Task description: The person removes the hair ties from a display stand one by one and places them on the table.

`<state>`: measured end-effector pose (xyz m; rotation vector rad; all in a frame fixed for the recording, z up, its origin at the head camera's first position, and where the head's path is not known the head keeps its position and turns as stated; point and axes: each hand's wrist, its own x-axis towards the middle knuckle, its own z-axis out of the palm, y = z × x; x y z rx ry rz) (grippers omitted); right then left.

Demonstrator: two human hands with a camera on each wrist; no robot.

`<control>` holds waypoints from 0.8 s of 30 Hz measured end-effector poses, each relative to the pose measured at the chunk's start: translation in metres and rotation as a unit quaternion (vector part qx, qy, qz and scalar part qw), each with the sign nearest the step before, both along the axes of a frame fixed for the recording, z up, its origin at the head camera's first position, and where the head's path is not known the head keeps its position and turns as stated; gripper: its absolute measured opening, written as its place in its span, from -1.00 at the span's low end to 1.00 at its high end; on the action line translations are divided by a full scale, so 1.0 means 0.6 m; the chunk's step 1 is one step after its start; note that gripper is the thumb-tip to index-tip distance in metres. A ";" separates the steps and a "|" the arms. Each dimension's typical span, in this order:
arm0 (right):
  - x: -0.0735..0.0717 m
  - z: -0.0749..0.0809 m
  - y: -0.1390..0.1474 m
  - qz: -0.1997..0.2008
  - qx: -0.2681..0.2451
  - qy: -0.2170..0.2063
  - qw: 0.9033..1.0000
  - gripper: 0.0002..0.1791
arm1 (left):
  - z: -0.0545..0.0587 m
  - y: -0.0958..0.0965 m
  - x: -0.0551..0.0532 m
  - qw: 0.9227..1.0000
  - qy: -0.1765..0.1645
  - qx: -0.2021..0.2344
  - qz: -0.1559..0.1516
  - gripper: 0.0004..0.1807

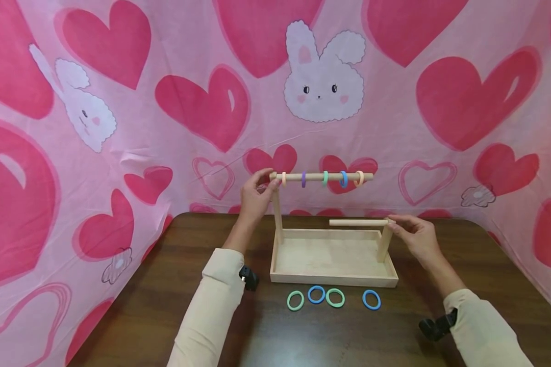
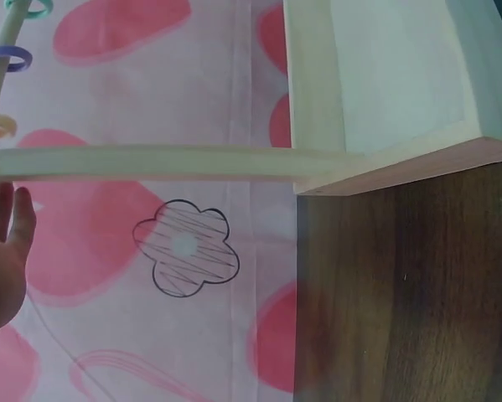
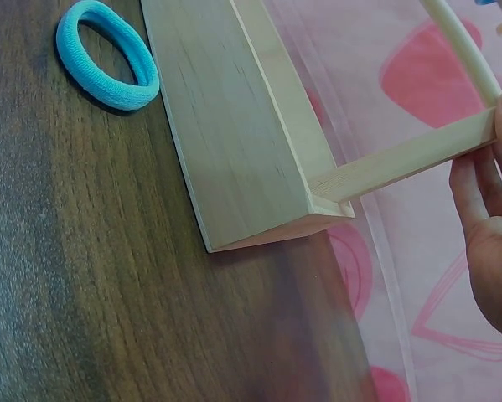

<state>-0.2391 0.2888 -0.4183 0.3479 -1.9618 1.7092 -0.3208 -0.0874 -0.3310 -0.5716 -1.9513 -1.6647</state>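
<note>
A pale wooden stand with a tray base [image 1: 332, 280] has a tall left post [image 1: 277, 216] and a shorter right post [image 1: 383, 245]. Thumb and fingers of my left hand [image 1: 255, 198] pinch the tall post's top, by the upper rod [image 1: 314, 177]. Several hair ties hang along that rod, among them a purple one [image 1: 303, 179], a green one [image 1: 325, 178] and a blue one [image 1: 344, 179]. My right hand [image 1: 419, 239] pinches the short post's top, where a bare lower rod [image 1: 355, 223] points left. In the right wrist view, that post [image 3: 410, 155] meets the fingertips.
In front of the tray, green hair ties [image 1: 296, 300] [image 1: 335, 298] and blue hair ties [image 1: 316, 294] [image 1: 371, 299] lie on the dark wooden table [image 1: 165, 306]. Behind the table hangs a pink cloth [image 1: 257, 122] with hearts and rabbits.
</note>
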 end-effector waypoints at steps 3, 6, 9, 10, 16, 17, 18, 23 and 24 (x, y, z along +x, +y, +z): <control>0.000 -0.001 0.000 -0.011 0.012 -0.005 1.000 -0.75 | 0.001 -0.001 -0.007 1.000 -0.017 0.003 -0.010 -0.66; 0.000 -0.002 0.000 -0.014 0.014 -0.005 1.000 -0.75 | 0.004 -0.002 -0.012 0.999 -0.032 0.006 -0.021 -0.67; 0.000 -0.002 0.000 -0.010 0.006 -0.004 1.000 -0.73 | 0.005 -0.003 -0.017 0.998 -0.046 0.012 -0.034 -0.67; 0.000 -0.002 0.000 -0.008 0.003 -0.004 1.000 -0.72 | 0.005 -0.003 -0.018 0.998 -0.048 0.014 -0.037 -0.67; -0.001 -0.002 -0.001 0.001 -0.006 -0.002 1.000 -0.73 | 0.006 -0.004 -0.022 0.997 -0.043 0.023 -0.054 -0.66; -0.001 -0.002 -0.001 0.004 -0.009 -0.001 1.000 -0.74 | 0.006 -0.003 -0.023 0.997 -0.042 0.023 -0.055 -0.66; -0.001 -0.002 -0.001 0.007 -0.013 0.000 1.000 -0.74 | 0.006 -0.003 -0.024 0.997 -0.042 0.022 -0.054 -0.67; -0.002 -0.002 -0.001 0.028 -0.033 0.010 0.999 -0.73 | 0.005 -0.001 -0.027 0.998 -0.044 0.012 -0.038 -0.71; -0.002 -0.002 -0.001 0.027 -0.032 0.011 0.999 -0.72 | 0.005 0.000 -0.027 0.998 -0.044 0.013 -0.036 -0.71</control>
